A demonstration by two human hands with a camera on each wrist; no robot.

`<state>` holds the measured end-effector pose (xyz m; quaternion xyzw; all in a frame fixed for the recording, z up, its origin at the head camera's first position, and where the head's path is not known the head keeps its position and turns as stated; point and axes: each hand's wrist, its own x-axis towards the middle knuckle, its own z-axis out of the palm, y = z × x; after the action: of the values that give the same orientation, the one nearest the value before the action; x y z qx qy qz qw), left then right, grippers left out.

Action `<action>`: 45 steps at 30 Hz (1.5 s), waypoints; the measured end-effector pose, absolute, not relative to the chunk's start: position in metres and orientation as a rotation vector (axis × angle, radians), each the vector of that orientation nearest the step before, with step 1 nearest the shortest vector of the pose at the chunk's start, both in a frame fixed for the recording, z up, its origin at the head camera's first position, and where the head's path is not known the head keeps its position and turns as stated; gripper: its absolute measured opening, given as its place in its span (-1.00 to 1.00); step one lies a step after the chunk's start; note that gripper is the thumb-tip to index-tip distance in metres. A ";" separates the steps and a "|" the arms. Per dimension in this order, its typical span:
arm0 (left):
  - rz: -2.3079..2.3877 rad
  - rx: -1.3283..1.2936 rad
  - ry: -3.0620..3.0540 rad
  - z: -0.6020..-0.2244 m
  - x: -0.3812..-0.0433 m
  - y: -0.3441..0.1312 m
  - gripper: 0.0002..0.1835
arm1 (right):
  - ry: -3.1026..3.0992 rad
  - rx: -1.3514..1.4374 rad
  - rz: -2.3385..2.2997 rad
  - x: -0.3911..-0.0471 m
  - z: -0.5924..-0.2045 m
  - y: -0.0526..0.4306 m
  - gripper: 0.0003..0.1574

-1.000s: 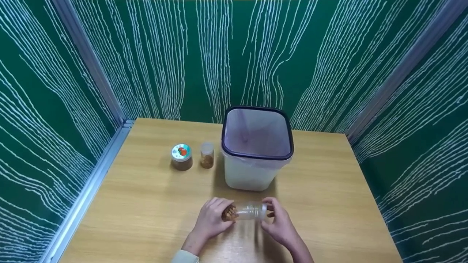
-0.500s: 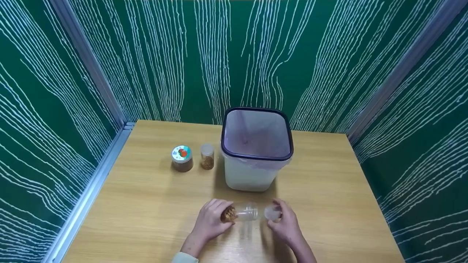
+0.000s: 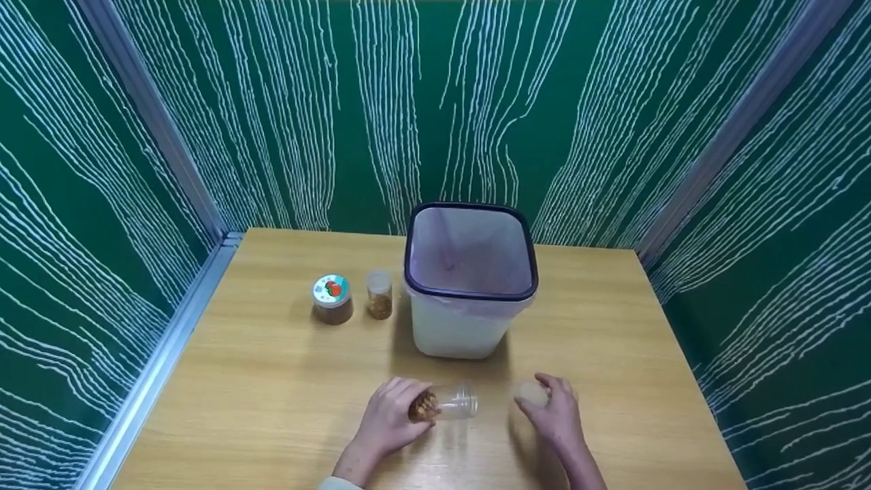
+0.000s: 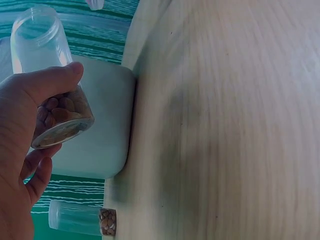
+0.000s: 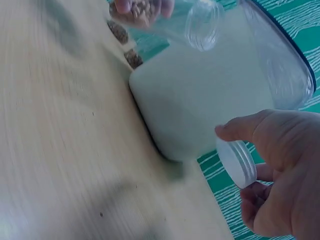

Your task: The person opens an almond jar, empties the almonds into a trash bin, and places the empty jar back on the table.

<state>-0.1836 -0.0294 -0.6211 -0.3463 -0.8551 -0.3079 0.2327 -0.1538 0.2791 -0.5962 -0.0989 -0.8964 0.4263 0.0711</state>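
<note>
A clear plastic jar with brown nuts in its bottom is tilted over, its uncovered mouth pointing right in the head view. My left hand grips it round the nut-filled end; the left wrist view shows the thumb across the jar's side. My right hand pinches a round translucent screw lid by its edge, apart from the jar. Just beyond both hands stands a white bin with a black rim and a thin liner folded over it.
Left of the bin, a slim lidded jar with brown contents stands upright. Beside it is a short, wide jar with a fruit picture on its lid. Green white-lined walls enclose the wooden table on three sides.
The lid has come off the jar, and my right hand has carried it to the right. My left hand keeps its grip on the jar in nearly the same place.
</note>
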 end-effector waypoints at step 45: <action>-0.949 -0.903 -2.505 -0.631 -0.165 -0.031 -0.38 | -2.945 -0.555 1.180 -0.246 -0.623 0.409 -0.13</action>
<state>-0.1654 -0.0313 -0.6312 -0.3155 -0.8752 -0.3314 0.1568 -0.2465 0.4095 -0.6227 -0.1721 -0.9137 0.3661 -0.0398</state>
